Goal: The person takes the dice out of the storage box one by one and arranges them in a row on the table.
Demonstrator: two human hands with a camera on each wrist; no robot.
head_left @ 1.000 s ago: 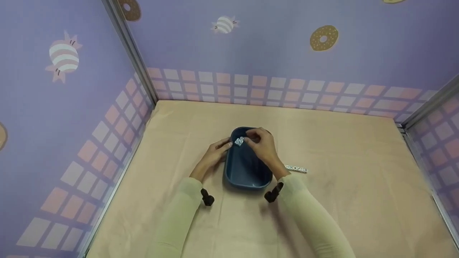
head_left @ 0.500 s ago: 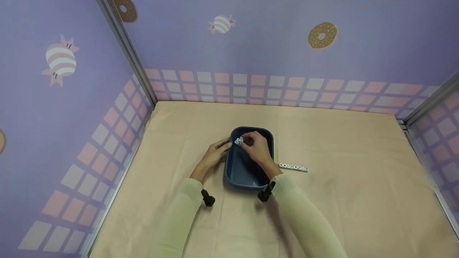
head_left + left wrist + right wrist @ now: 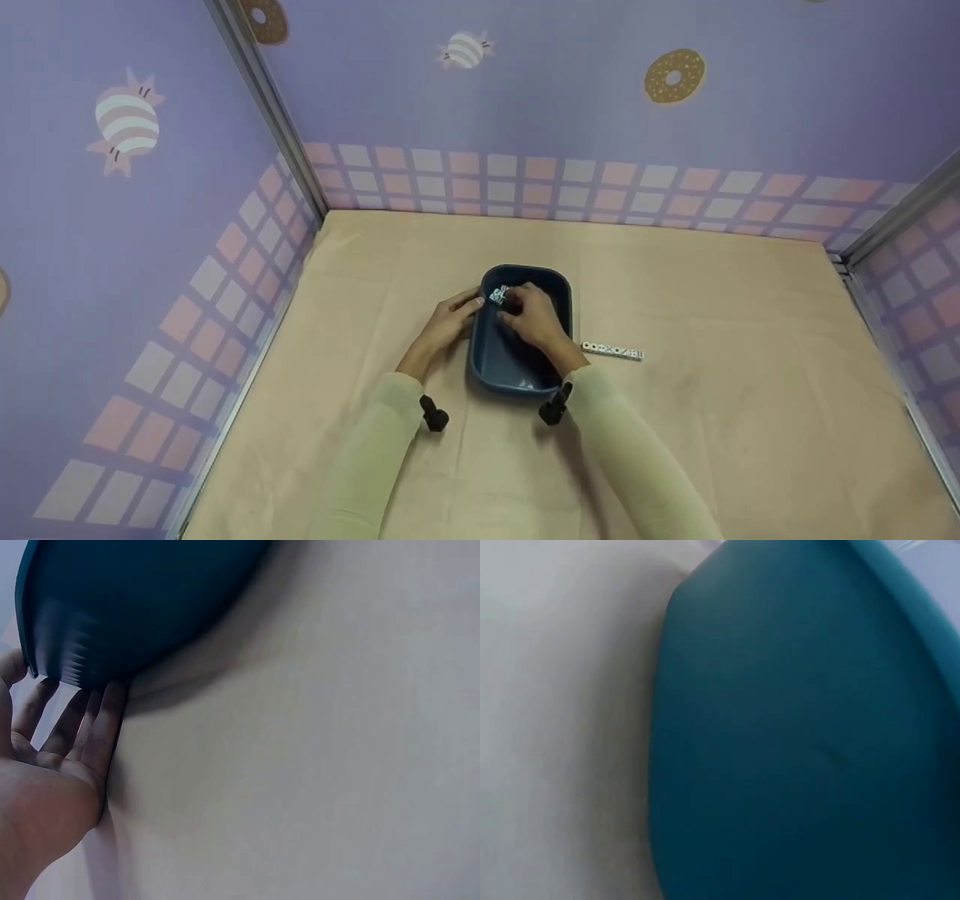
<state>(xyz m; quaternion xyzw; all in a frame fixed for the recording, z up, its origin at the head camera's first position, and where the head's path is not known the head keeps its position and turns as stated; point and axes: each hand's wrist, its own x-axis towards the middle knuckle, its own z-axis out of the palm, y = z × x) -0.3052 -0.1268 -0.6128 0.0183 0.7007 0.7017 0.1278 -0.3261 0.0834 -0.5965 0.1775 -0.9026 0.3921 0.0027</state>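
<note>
A deep blue rectangular tub [image 3: 517, 384] sits on the cloth, its long side pointing away from me. My left hand [image 3: 445, 326] grips its left wall, thumb at the rim and fingers against the outside, as the left wrist view shows with the hand [image 3: 56, 757] beside the tub [image 3: 135, 607]. Inside, toward the far left corner, lies a small cluster of white cubes [image 3: 497, 295] with dark markings. My right hand [image 3: 536, 315] reaches into the tub, fingertips right at the cluster and thumb spread apart from them. In the right wrist view the tub's wall [image 3: 795, 727] hides this hand.
To the right of the tub, a straight row of several patterned white cubes [image 3: 613, 351] lies on the beige cloth [image 3: 712, 390]. Purple printed walls [image 3: 570, 112] stand at the back and both sides.
My right hand has dipped deeper into the tub to the cube cluster, and its thumb has moved away from the cubes. The row of cubes is now fully uncovered. My left hand stays put.
</note>
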